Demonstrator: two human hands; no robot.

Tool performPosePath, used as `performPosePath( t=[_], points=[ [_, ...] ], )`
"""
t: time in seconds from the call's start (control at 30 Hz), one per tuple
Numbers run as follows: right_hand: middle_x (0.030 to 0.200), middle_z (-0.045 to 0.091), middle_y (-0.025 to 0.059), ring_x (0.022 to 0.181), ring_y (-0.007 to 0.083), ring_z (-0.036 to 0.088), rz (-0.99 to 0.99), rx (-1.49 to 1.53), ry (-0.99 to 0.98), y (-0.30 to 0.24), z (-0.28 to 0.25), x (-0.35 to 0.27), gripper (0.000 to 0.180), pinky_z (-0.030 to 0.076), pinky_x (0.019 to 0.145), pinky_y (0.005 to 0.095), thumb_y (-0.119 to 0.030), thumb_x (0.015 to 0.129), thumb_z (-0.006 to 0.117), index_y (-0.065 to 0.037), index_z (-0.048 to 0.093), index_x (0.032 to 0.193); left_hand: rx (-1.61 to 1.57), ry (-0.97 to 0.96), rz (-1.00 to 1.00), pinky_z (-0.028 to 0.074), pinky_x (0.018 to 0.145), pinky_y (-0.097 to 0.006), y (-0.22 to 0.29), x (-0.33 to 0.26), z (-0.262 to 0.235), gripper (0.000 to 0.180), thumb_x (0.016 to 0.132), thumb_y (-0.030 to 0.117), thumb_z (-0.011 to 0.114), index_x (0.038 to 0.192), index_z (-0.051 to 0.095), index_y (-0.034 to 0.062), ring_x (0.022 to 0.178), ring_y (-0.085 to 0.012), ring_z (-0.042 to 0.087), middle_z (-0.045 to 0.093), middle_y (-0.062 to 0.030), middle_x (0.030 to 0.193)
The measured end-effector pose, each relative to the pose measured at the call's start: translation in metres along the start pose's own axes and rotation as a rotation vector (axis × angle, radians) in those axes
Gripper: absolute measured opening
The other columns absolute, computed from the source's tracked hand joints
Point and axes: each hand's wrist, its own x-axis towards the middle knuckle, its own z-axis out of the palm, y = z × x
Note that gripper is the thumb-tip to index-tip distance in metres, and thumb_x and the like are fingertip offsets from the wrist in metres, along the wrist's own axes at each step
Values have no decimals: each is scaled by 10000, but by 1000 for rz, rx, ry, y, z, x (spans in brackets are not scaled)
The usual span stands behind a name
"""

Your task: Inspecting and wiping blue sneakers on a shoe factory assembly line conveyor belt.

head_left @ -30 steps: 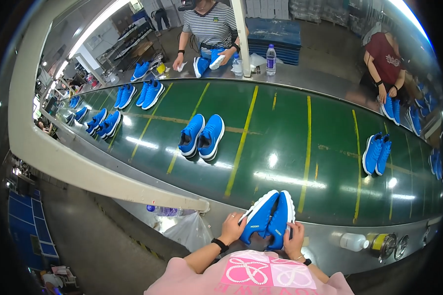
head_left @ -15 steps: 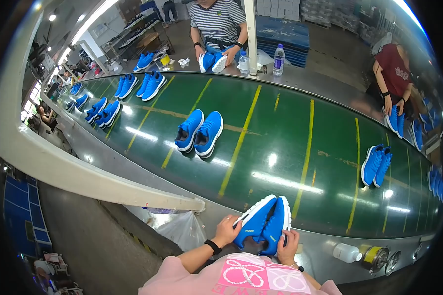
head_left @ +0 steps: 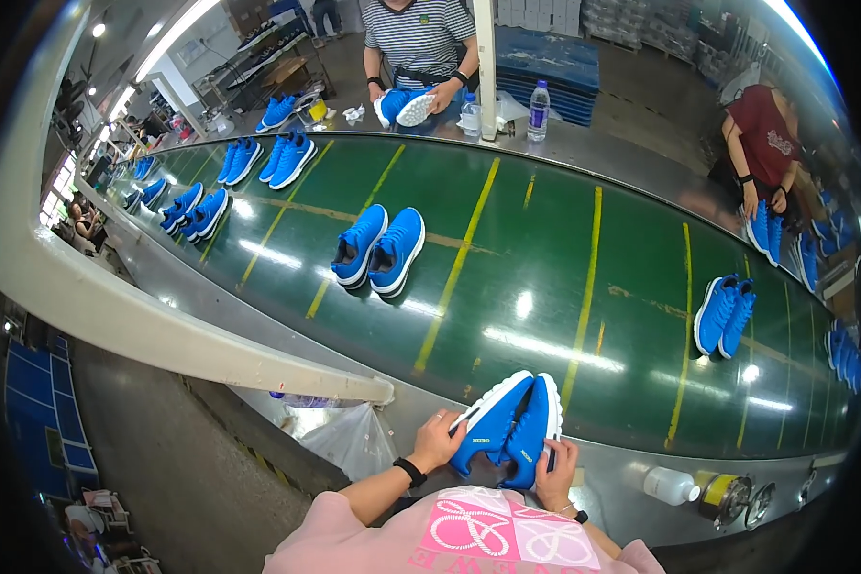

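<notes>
A pair of blue sneakers with white soles is held side by side at the near edge of the green conveyor belt (head_left: 507,287). My left hand (head_left: 438,442) grips the left sneaker (head_left: 491,426) at its heel and outer side. Around the heel of the right sneaker (head_left: 534,435) closes my right hand (head_left: 555,474). Both toes point away from me over the belt, the soles turned outward. Farther left on the belt stands another pair of blue sneakers (head_left: 381,251); one more pair (head_left: 724,316) sits on the right.
Across the belt, a person in a striped shirt (head_left: 416,48) handles blue sneakers; another in dark red (head_left: 767,143) does likewise at right. A white post (head_left: 487,72) and bottle (head_left: 539,110) stand opposite. A white bar (head_left: 258,359) crosses at left; a white bottle (head_left: 672,486) lies at near right.
The whole view has shifted slightly. My hands still hold the same pair in nearly the same pose. The person opposite has tilted their sneakers and lowered them a little toward the left.
</notes>
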Motion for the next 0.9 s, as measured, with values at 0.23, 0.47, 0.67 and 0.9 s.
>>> performPosePath(
  t=[0.23, 0.47, 0.67, 0.9],
  points=[
    [1177, 510, 220, 1099, 394, 535, -12, 5, 4, -4, -1, -1, 306, 445, 966, 439, -59, 854, 628, -80, 620, 1158, 8, 30, 14, 536, 762, -444, 2, -2, 0, 228, 905, 262, 641, 1027, 694, 77, 877, -360, 657, 655, -138, 955],
    [1162, 522, 220, 1085, 396, 547, -19, 0, 21, -7, -1, -1, 298, 457, 952, 439, -62, 853, 629, -80, 622, 1150, 19, 41, 20, 537, 756, -438, 2, -2, 0, 224, 902, 261, 646, 1008, 699, 71, 871, -352, 659, 658, -134, 941],
    [1163, 528, 216, 1088, 398, 555, -20, -3, 26, -4, -2, -2, 300, 469, 943, 448, -76, 845, 646, -92, 638, 1145, 24, 56, 25, 538, 744, -433, 5, -2, 0, 211, 899, 256, 650, 989, 704, 73, 858, -345, 663, 661, -127, 936],
    [1163, 528, 216, 1085, 397, 557, -21, -4, 28, -6, -2, -2, 296, 471, 935, 449, -73, 844, 643, -90, 641, 1139, 34, 65, 34, 536, 737, -437, 3, -4, 0, 211, 900, 255, 651, 999, 705, 77, 853, -347, 660, 654, -126, 931]
  ],
)
